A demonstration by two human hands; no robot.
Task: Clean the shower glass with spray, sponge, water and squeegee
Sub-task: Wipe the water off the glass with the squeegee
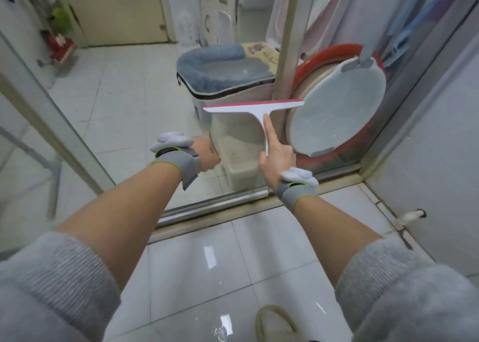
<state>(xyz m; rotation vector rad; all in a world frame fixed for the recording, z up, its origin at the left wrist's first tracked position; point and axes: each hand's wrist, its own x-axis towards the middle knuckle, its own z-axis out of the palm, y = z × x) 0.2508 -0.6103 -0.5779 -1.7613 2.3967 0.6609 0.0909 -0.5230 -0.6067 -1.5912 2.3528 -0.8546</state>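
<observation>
here, one squeegee [255,108] is up against the shower glass [145,124], white with a red blade edge along the top, its bar lying almost level and its single handle running straight down into the right hand [277,157]. that hand grips the handle low down, with the index finger stretched straight up along the stem toward the bar and the remaining fingers curled round the handle. the left hand [207,155] reaches forward at about the same height, just left of the squeegee and apart from it; it looks closed into a loose fist near the glass, but whether its fingers hold anything or touch the pane cannot be told from this angle. two bare forearms come out of two pushed-up grey sleeves [51,284], and each wrist wears one grey strap with a pale device on top, two wristbands [181,164] in all. through the glass stands one toilet [228,82] with a blue fuzzy seat cover, and to its right two basins lean together on edge: one grey basin [337,108] in front of one red basin [342,51]. one metal door track [212,204] runs along the bottom of the glass, meeting the glossy white floor tiles [202,277]. one beige slipper [274,323] shows at the lower edge.
</observation>
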